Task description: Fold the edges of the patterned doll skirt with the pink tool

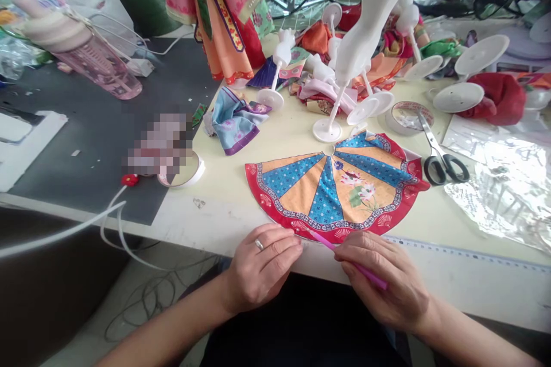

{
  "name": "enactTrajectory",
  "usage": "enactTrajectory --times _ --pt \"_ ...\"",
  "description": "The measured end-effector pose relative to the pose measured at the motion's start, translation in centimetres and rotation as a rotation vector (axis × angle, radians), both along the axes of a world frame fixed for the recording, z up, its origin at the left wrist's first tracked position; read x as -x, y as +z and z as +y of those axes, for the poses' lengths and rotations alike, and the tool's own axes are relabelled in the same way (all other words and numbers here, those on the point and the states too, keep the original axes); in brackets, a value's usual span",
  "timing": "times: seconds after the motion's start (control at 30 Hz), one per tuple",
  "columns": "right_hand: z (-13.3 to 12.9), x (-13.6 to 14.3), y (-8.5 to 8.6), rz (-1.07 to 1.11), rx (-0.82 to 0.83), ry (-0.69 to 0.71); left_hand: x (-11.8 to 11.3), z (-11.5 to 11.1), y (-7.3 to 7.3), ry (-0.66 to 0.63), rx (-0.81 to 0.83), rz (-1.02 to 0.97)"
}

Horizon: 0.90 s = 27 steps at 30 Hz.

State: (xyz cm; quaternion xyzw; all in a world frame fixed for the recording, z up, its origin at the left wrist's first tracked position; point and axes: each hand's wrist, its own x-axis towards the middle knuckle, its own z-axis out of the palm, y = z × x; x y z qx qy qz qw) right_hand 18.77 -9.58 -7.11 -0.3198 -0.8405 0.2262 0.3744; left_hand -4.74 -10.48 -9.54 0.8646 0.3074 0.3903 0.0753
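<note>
A fan-shaped fabric piece [297, 195] with blue and orange panels and a red border lies flat on the pale table, its curved edge towards me. My right hand [383, 275] is closed around a pink pen-like tool [321, 239], whose thin tip points left at the red border. At the border's lower left edge rests my left hand [264, 264], with a ring on one finger. Its fingers are bent and pressed together at the fabric's edge; their undersides and any pinched cloth are hidden.
Scissors [437, 155] and a tape roll [408, 118] lie right of the fabric. A white mannequin [370, 17] stands behind it. A ruler strip [465, 253] runs along the front edge. Another tape roll [196, 172] and a pink bottle [101, 63] are at left.
</note>
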Motion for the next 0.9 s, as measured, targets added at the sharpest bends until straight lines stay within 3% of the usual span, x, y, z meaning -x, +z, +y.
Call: enactTrajectory --times 0.9 --pt "0.15 0.23 0.05 -0.017 0.005 -0.025 -0.1 0.07 -0.32 -0.005 -0.015 0.071"
